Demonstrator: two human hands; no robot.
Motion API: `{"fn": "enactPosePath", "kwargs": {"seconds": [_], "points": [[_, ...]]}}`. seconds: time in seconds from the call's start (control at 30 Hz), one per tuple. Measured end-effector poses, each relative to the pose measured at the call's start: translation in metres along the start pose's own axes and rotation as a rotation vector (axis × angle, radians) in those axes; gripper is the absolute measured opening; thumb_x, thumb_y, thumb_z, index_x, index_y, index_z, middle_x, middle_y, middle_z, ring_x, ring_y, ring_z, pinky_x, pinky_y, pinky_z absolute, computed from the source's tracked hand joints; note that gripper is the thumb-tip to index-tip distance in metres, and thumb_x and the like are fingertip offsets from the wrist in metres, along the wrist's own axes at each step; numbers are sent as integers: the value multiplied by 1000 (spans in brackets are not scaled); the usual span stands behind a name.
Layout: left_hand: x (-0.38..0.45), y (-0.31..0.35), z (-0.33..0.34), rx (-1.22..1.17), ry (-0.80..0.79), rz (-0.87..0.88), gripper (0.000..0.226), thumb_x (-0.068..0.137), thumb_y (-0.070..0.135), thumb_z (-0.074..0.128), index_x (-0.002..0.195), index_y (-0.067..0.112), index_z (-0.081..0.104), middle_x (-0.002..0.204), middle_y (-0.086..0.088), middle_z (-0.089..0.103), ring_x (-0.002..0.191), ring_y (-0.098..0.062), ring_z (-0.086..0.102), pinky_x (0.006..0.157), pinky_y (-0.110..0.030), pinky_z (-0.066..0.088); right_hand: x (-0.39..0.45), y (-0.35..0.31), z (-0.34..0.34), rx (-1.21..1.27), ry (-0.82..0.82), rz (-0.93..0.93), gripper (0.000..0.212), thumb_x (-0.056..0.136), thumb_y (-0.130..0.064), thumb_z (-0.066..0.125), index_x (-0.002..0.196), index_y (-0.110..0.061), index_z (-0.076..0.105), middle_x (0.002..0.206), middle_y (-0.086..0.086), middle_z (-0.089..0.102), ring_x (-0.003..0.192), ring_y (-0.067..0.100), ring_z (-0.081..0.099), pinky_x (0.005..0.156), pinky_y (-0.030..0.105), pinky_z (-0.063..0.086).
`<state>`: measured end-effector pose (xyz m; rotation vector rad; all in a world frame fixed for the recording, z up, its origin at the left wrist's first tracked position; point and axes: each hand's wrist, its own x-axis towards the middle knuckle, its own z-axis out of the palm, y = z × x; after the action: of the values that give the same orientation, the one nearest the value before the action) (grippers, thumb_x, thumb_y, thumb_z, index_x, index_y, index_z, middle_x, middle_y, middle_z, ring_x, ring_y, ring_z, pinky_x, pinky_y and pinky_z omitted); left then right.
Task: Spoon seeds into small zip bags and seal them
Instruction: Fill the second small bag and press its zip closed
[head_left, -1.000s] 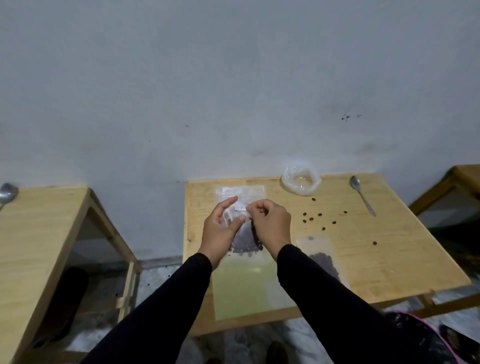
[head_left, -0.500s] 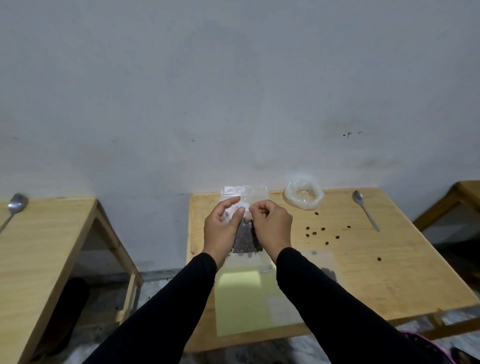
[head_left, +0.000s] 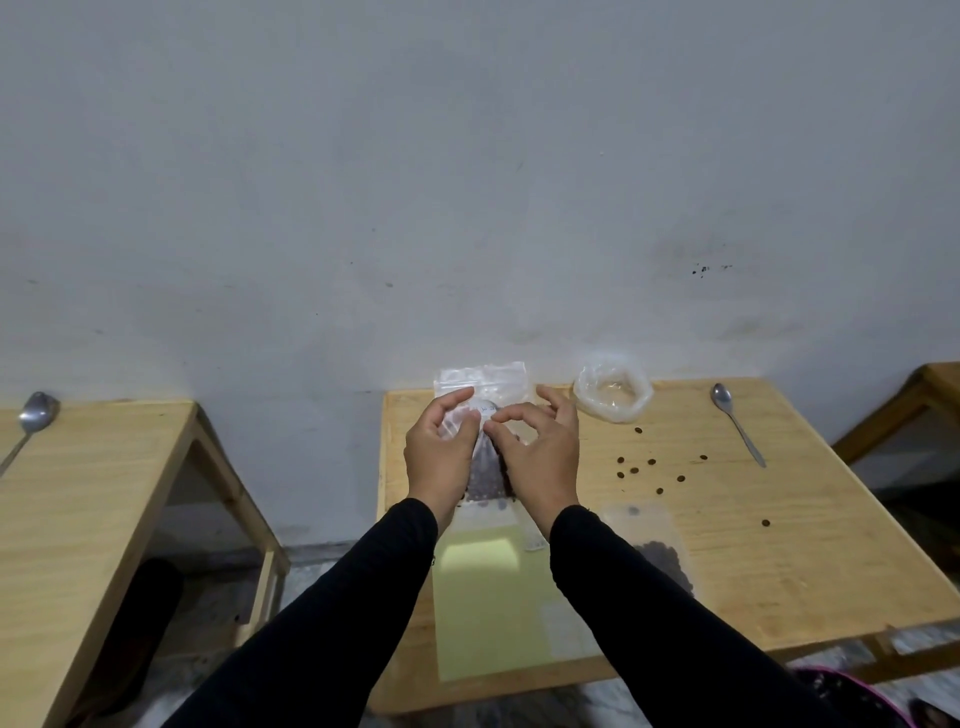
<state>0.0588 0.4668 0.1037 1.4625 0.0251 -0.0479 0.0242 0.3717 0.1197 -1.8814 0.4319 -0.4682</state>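
Observation:
A small clear zip bag (head_left: 485, 470) with dark seeds in its lower half hangs upright above the middle table (head_left: 727, 545). My left hand (head_left: 441, 457) and my right hand (head_left: 540, 457) both pinch it near its top, thumbs and forefingers nearly touching. The bag's top edge rises above my fingers. A second zip bag (head_left: 657, 540) with dark seeds lies flat on the table to the right, partly hidden by my right sleeve. Several loose seeds (head_left: 649, 462) are scattered on the wood. A metal spoon (head_left: 737, 431) lies at the far right.
A rolled-down clear plastic bag (head_left: 613, 392) sits at the table's back edge. A pale yellow sheet (head_left: 493, 613) lies under my arms. Another wooden table (head_left: 78, 509) at left carries a second spoon (head_left: 31, 421). A grey wall stands close behind.
The bag has risen a little with both hands. My right hand's fingers have spread, with the pinch now at the thumb and forefinger. The view has tilted upward.

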Motion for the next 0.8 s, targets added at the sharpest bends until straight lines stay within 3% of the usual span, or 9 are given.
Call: {"fn": "enactPosePath", "kwargs": {"seconds": [0.1, 0.17, 0.23, 0.4, 0.5, 0.57, 0.7, 0.8], "points": [[-3, -1, -1, -17, -24, -3, 25, 88, 13, 63, 103, 33, 66, 110, 19, 62, 109, 2, 54, 91, -22, 47, 3, 1, 2, 81, -41, 66, 5, 78, -21, 75, 81, -19, 72, 124, -10, 47, 117, 3, 43, 74, -8, 31], [-4, -2, -3, -12, -54, -2, 24, 88, 14, 64, 102, 33, 66, 109, 20, 63, 112, 1, 54, 91, -20, 46, 6, 2, 1, 149, -44, 91, 5, 75, -21, 77, 79, -20, 74, 108, -6, 65, 105, 7, 58, 91, 13, 44], [-5, -6, -7, 5, -80, 1, 23, 88, 14, 65, 102, 32, 66, 109, 19, 63, 111, 0, 55, 91, -19, 46, 7, 3, 0, 214, -38, 130, 6, 76, -16, 76, 77, -21, 74, 90, -6, 72, 92, 8, 64, 90, 28, 50], [-3, -10, -15, 57, -102, -38, 18, 81, 23, 73, 97, 30, 68, 103, 17, 66, 103, -4, 60, 94, -31, 50, 7, 6, 2, 212, -15, 162, 9, 75, -15, 76, 73, -23, 73, 81, -10, 72, 86, 7, 65, 84, 26, 50], [-3, -10, -17, 67, -43, -65, 15, 78, 32, 76, 88, 27, 68, 95, 12, 69, 92, -13, 65, 85, -32, 53, 2, 7, 5, 178, -29, 159, 6, 76, -20, 75, 74, -22, 71, 82, -10, 71, 89, 6, 64, 84, 24, 49], [-4, -10, -18, 76, -13, -56, 8, 81, 30, 73, 86, 26, 68, 88, 10, 70, 75, -17, 62, 77, -30, 53, -1, 7, 6, 181, -21, 151, 3, 78, -20, 73, 76, -21, 71, 83, -11, 71, 91, 6, 63, 82, 21, 46], [-6, -9, -18, 98, 27, -12, 6, 89, 20, 64, 88, 26, 67, 85, 13, 67, 59, -5, 53, 60, -13, 47, -1, 10, 8, 206, -13, 149, 4, 83, -22, 68, 80, -23, 70, 87, -12, 70, 98, 12, 62, 82, 22, 47], [-5, -9, -19, 95, 12, -9, 11, 90, 19, 61, 90, 28, 68, 71, 9, 64, 51, -8, 48, 56, -22, 47, 0, 14, 8, 244, -69, 144, 7, 83, -21, 70, 88, -27, 68, 98, -11, 69, 105, 12, 61, 93, 26, 47]]}}
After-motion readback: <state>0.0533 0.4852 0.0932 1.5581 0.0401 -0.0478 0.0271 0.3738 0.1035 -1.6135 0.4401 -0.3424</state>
